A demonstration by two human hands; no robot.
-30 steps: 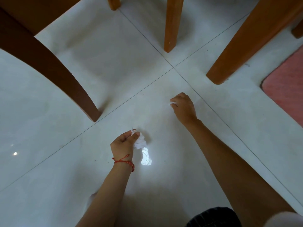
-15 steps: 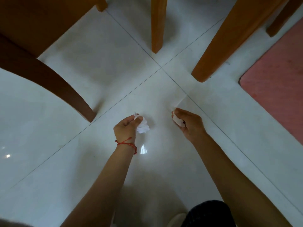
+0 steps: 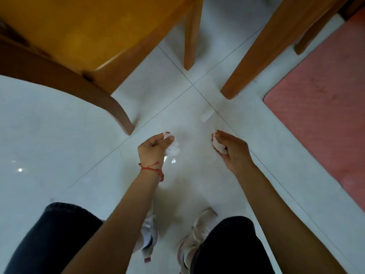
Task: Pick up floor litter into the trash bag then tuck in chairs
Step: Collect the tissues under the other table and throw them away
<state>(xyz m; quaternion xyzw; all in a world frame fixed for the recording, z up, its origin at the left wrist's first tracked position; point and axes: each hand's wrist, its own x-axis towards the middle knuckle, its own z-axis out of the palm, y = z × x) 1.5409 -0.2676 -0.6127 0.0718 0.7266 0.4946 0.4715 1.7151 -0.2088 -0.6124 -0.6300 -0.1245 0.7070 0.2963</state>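
My left hand (image 3: 153, 148), with a red string bracelet at the wrist, is closed on a crumpled white tissue (image 3: 173, 149) above the pale floor tiles. My right hand (image 3: 233, 152) grips a second white paper scrap (image 3: 217, 145) between thumb and fingers. A small white paper piece (image 3: 206, 115) lies flat on the floor just beyond my right hand. The wooden chair (image 3: 83, 42) stands at the upper left, its seat over the floor and its rear leg (image 3: 118, 113) close to my left hand. No trash bag is in view.
More wooden legs stand ahead: a thin one (image 3: 190, 36) and a thick slanted one (image 3: 254, 54). A pink mat (image 3: 324, 107) covers the floor on the right. My dark trousers and pale shoes (image 3: 195, 238) fill the bottom of the view.
My right hand took a paper scrap off the floor and drew back toward me. Both hands rose with their paper, and the view pulled back so my legs and shoes show.
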